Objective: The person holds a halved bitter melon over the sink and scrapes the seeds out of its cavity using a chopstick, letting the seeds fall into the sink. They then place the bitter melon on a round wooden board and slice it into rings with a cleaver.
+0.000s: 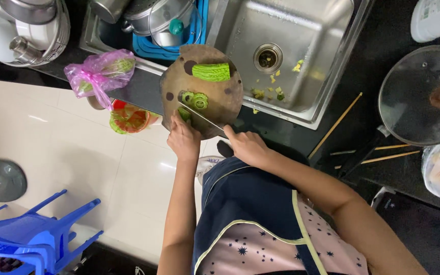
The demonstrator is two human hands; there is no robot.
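A round brown cutting board [215,97] rests over the edge of the steel sink [286,56]. On it lie a green bitter gourd half [211,72] and a few cut green rings [195,99]. My left hand [184,138] presses down a small green gourd piece [184,113] at the board's near edge. My right hand [248,146] grips the dark handle of a knife [202,117], whose blade lies across the board beside that piece.
A pink plastic bag [100,73] and an orange-green bag [128,118] lie left of the board. Pots sit in a blue rack [166,25]. A glass-lidded pan [423,94], chopsticks [334,125] and blue stools [31,234] are around.
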